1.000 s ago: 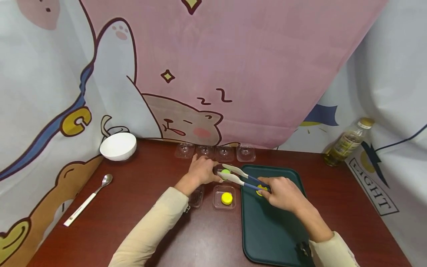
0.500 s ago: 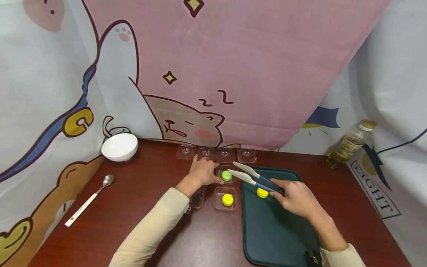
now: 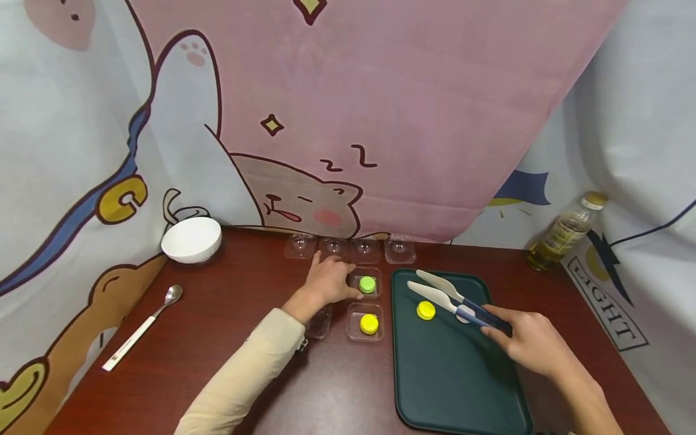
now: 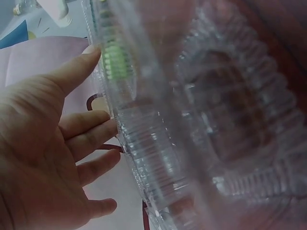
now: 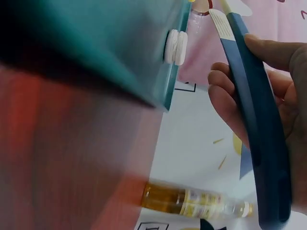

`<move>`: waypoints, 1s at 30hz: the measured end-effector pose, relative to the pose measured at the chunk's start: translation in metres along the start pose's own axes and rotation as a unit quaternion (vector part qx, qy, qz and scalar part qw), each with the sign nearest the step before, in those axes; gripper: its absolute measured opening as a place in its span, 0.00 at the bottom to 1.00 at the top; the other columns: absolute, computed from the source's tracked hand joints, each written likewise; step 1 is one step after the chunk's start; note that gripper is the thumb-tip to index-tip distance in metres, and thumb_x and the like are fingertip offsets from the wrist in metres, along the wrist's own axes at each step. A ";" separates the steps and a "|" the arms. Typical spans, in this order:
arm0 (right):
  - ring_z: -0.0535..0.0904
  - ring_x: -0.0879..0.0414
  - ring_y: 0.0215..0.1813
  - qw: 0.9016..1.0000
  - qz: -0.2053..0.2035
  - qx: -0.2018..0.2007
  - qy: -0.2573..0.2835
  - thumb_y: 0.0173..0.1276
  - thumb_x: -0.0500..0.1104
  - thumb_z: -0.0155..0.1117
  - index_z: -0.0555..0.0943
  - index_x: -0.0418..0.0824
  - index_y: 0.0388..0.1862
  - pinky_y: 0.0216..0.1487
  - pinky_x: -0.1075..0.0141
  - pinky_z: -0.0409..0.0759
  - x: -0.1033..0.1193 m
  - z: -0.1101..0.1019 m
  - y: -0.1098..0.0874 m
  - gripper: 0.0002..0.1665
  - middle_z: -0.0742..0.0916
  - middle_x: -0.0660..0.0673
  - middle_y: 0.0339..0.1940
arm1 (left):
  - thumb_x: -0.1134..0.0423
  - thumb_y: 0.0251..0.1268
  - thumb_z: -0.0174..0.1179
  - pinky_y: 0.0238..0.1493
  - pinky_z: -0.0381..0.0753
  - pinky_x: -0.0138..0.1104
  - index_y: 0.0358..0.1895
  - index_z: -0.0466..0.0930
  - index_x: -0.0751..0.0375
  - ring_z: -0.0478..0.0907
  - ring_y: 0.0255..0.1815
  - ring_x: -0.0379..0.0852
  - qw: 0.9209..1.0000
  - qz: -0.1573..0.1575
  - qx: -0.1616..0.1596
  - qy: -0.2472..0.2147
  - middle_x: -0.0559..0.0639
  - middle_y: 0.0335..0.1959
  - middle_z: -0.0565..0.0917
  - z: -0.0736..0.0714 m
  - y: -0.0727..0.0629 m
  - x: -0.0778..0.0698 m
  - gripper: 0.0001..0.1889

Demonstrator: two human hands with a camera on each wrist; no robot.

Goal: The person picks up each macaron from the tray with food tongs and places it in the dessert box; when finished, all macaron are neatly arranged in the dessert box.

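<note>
My right hand [image 3: 544, 344] holds blue-handled tongs [image 3: 432, 294] with pale tips, spread apart and with nothing between them, above the dark green tray [image 3: 451, 386]. On that tray lie a yellow macaron [image 3: 426, 310] and a pinkish-white macaron [image 5: 176, 47], the latter partly covered by the tongs in the head view. A green macaron [image 3: 367, 284] sits in a clear plastic box [image 3: 376, 273]. Relaxed fingers of my left hand [image 3: 328, 281] rest at that box's left side; in the left wrist view thumb and fingertips touch clear plastic. Nearer me, another clear box [image 3: 353, 334] contains a yellow macaron [image 3: 369, 324].
Several clear domed lids [image 3: 399, 249] line the back of the table. Another clear box [image 3: 319, 323] is partly hidden behind the left forearm. A white bowl [image 3: 191, 240] and a spoon [image 3: 142, 329] are at left; an oil bottle [image 3: 565, 235] stands at back right.
The tongs have drawn back to the right from the green macaron, which stays in its box, and are now over the tray. My left hand has kept its place.
</note>
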State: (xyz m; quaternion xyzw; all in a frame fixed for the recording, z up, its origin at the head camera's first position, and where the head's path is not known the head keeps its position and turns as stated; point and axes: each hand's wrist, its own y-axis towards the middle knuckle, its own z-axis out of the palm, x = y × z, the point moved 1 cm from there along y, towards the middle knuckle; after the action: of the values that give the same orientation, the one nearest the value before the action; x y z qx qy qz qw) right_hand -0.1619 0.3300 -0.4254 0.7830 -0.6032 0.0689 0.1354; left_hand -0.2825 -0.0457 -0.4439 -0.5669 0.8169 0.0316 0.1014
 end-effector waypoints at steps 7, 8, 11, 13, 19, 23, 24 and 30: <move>0.57 0.67 0.14 1.000 0.012 0.010 -0.006 0.68 0.52 0.70 0.84 0.44 0.60 0.19 0.71 0.58 -0.004 -0.002 -0.015 0.24 0.67 0.61 0.10 | 0.34 0.50 0.73 0.80 0.48 0.60 0.71 0.75 0.47 0.69 0.75 0.50 1.000 0.009 -0.008 -0.002 0.45 0.68 0.80 -0.007 -0.005 0.002 0.43; 0.57 0.68 0.14 1.000 0.011 0.007 -0.007 0.68 0.52 0.70 0.84 0.44 0.60 0.20 0.71 0.58 -0.005 -0.003 -0.016 0.24 0.67 0.60 0.10 | 0.34 0.50 0.73 0.80 0.47 0.60 0.71 0.75 0.47 0.69 0.75 0.51 1.000 0.010 -0.012 -0.006 0.45 0.69 0.79 -0.009 -0.006 0.003 0.43; 0.57 0.68 0.15 1.000 0.008 0.000 -0.007 0.68 0.51 0.71 0.84 0.44 0.59 0.20 0.71 0.57 -0.006 -0.005 -0.019 0.23 0.66 0.61 0.11 | 0.35 0.49 0.74 0.80 0.48 0.62 0.72 0.74 0.47 0.68 0.76 0.53 0.999 0.018 -0.024 -0.016 0.47 0.71 0.77 -0.015 -0.009 0.008 0.44; 0.56 0.69 0.15 1.000 0.004 -0.004 -0.007 0.67 0.51 0.71 0.85 0.44 0.58 0.20 0.71 0.57 -0.007 -0.005 -0.020 0.23 0.66 0.61 0.12 | 0.35 0.49 0.74 0.79 0.49 0.62 0.73 0.73 0.47 0.67 0.76 0.54 0.999 0.020 -0.027 -0.020 0.50 0.72 0.76 -0.017 -0.011 0.013 0.45; 0.57 0.69 0.15 1.000 0.014 0.009 -0.001 0.68 0.50 0.70 0.84 0.41 0.59 0.18 0.71 0.58 -0.007 -0.008 -0.022 0.24 0.67 0.60 0.12 | 0.34 0.49 0.73 0.79 0.51 0.61 0.75 0.69 0.45 0.65 0.77 0.54 0.999 0.015 -0.023 -0.028 0.51 0.75 0.73 -0.022 -0.016 0.033 0.48; 0.58 0.69 0.15 1.000 0.020 0.014 0.001 0.67 0.50 0.71 0.84 0.41 0.59 0.17 0.71 0.58 -0.007 -0.009 -0.024 0.24 0.68 0.60 0.11 | 0.36 0.50 0.74 0.78 0.56 0.60 0.75 0.70 0.49 0.68 0.76 0.56 0.999 0.028 -0.027 -0.037 0.53 0.73 0.74 -0.025 -0.020 0.045 0.47; 0.58 0.69 0.15 1.000 0.020 0.015 0.002 0.67 0.50 0.71 0.84 0.41 0.59 0.18 0.71 0.59 -0.007 -0.009 -0.025 0.24 0.68 0.60 0.11 | 0.36 0.50 0.74 0.77 0.58 0.59 0.74 0.70 0.49 0.69 0.75 0.56 0.998 0.030 -0.028 -0.039 0.54 0.72 0.75 -0.026 -0.021 0.047 0.47; 0.60 0.69 0.14 0.999 0.022 0.036 0.014 0.68 0.50 0.70 0.84 0.41 0.60 0.17 0.72 0.61 -0.006 -0.006 -0.026 0.25 0.69 0.62 0.10 | 0.39 0.50 0.75 0.69 0.74 0.52 0.72 0.73 0.53 0.74 0.71 0.56 0.998 0.023 -0.017 -0.063 0.53 0.70 0.78 -0.028 -0.029 0.063 0.45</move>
State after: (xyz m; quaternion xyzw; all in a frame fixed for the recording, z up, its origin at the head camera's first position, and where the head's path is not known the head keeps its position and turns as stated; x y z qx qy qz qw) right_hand -0.1383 0.3432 -0.4246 0.7732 -0.6152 0.1041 0.1138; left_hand -0.2799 -0.1186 -0.4270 -0.5461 0.8214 0.0829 0.1423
